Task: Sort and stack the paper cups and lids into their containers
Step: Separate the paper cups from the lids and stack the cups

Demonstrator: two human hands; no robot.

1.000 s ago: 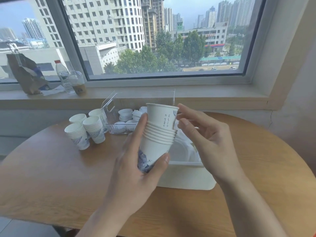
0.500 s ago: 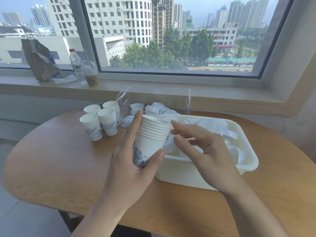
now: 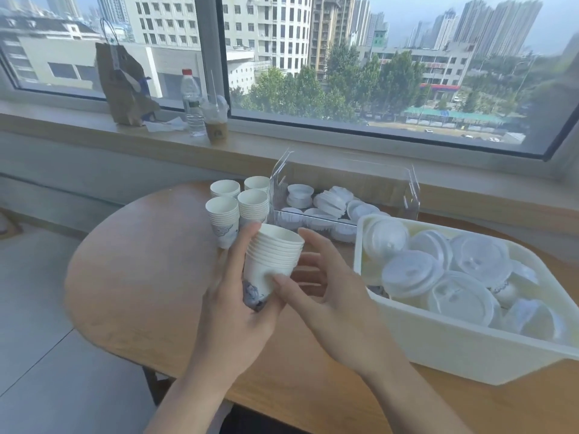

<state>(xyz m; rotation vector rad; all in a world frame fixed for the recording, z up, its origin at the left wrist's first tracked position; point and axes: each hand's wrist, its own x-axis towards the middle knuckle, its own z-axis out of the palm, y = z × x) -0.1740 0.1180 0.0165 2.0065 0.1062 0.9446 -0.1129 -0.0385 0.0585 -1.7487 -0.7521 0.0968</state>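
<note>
Wooden table (image 3: 131, 277) fills most of my view, running under the windowsill (image 3: 313, 145). At its right sits a white plastic bin (image 3: 454, 349) heaped with white lids (image 3: 410, 274). Behind it stands a clear acrylic box (image 3: 344, 195) holding smaller lids (image 3: 329, 202). Just left of that box I count 4 stacks of paper cups (image 3: 238, 208) standing upright on the table. My left hand (image 3: 238, 311) is wrapped around a held stack of nested cups (image 3: 272, 258), tilted slightly, above the table in front of the 4 stacks. My right hand (image 3: 326, 292) sits beside it, fingers loosely spread, a fingertip touching the cup wall. On the sill are a brown paper bag (image 3: 125, 86), a water bottle (image 3: 191, 101) and an iced drink cup (image 3: 216, 123).
</note>
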